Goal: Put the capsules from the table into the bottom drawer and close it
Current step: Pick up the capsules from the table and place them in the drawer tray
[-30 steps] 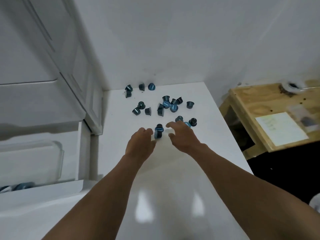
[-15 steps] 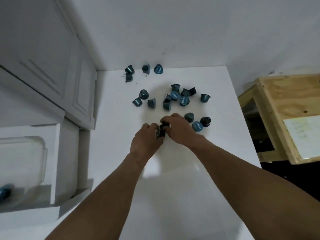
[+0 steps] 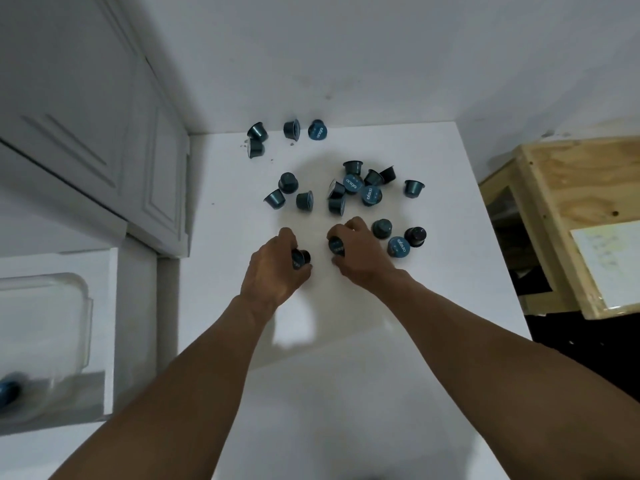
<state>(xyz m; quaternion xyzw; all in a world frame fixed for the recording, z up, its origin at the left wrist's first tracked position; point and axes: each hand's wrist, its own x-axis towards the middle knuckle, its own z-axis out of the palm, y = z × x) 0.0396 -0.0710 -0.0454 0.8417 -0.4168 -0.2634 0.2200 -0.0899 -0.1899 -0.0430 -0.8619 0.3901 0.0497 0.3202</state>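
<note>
Several dark teal capsules lie scattered over the far half of the white table. My left hand is closed around one dark capsule at the table's middle. Just to its right, my right hand grips another capsule. Three more capsules lie right of that hand. At the lower left, the open drawer is a clear bin with one blue capsule at its near edge.
White cabinet doors rise on the left above the drawer. A white wall stands behind the table. A plywood crate with a sheet of paper sits off the table's right edge.
Both hands reached a pair of capsules near the table's middle, closed on them, then drew apart with one capsule each. The camera tilted toward the table.
</note>
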